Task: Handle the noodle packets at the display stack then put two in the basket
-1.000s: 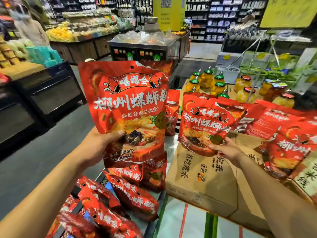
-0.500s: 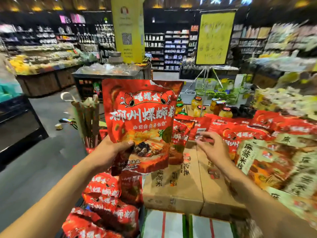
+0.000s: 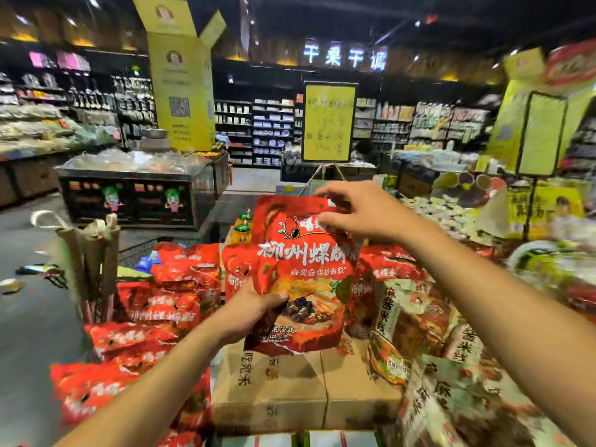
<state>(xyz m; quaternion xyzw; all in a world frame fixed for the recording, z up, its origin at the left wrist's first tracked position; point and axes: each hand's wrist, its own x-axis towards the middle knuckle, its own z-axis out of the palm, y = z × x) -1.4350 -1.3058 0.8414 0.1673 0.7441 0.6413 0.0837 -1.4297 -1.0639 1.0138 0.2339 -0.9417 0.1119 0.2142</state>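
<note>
One red noodle pouch was up in front of you, upright and centre, above the cardboard cartons near you. White characters across its front read 柳州螺蛳粉, the last partly covered by your wrist; a smaller line beneath read 全国卖出5亿袋; the red-and-white emblem at the top was half hidden.

Your left hand gripped the pouch at its lower left edge, thumb curled over the printed bowl picture, fingers behind the pack and out of view.

Your right hand was at the pouch's top right corner, fingers spread and bent, thumb tip against the front; whether it had actually pinched the corner could not be told.

Many like red pouches lay heaped to the left, with more behind the held one. Several beige-and-red packs to the right carried vertical black writing, too blurred to read surely. Green-capped jars stood just beyond the pouch.

One yellow handwritten sign stood farther off, its script illegible. One yellow pillar at far left bore a QR code. White lit characters hung far above, only partly legible.
</note>
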